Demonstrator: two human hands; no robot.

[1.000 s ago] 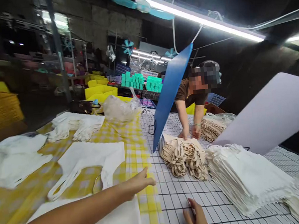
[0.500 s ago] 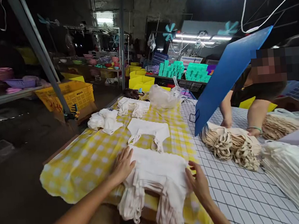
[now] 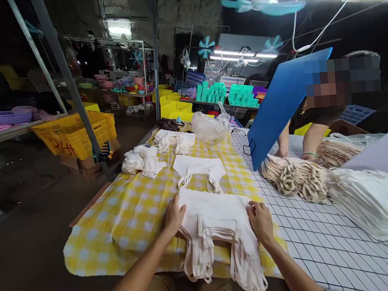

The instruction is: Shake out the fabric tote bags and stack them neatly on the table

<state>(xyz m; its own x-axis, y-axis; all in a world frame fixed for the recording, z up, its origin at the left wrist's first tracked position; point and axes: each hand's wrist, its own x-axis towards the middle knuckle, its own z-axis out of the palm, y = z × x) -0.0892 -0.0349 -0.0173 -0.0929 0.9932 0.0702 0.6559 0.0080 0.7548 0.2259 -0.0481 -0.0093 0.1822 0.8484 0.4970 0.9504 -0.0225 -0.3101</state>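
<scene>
A stack of white cloth tote bags (image 3: 216, 215) lies at the near edge of the yellow checked tablecloth (image 3: 132, 213), its handles hanging over the edge. My left hand (image 3: 173, 216) grips the stack's left side, fingers curled on the cloth. On the right side, my right hand (image 3: 261, 221) presses the stack with fingers bent. One more flat white bag (image 3: 200, 168) lies just beyond the stack.
A person across the table handles a beige bag pile (image 3: 295, 178) under a tilted blue board (image 3: 281, 105). A tall white bag stack (image 3: 373, 201) sits at right on the gridded surface (image 3: 316, 248). Crumpled white bags (image 3: 143, 160), a plastic bag (image 3: 207, 126) and yellow crates (image 3: 75, 133) are further off.
My view swung left from the gridded table to the checked cloth. Both hands came onto the near bag stack and now grip its two sides.
</scene>
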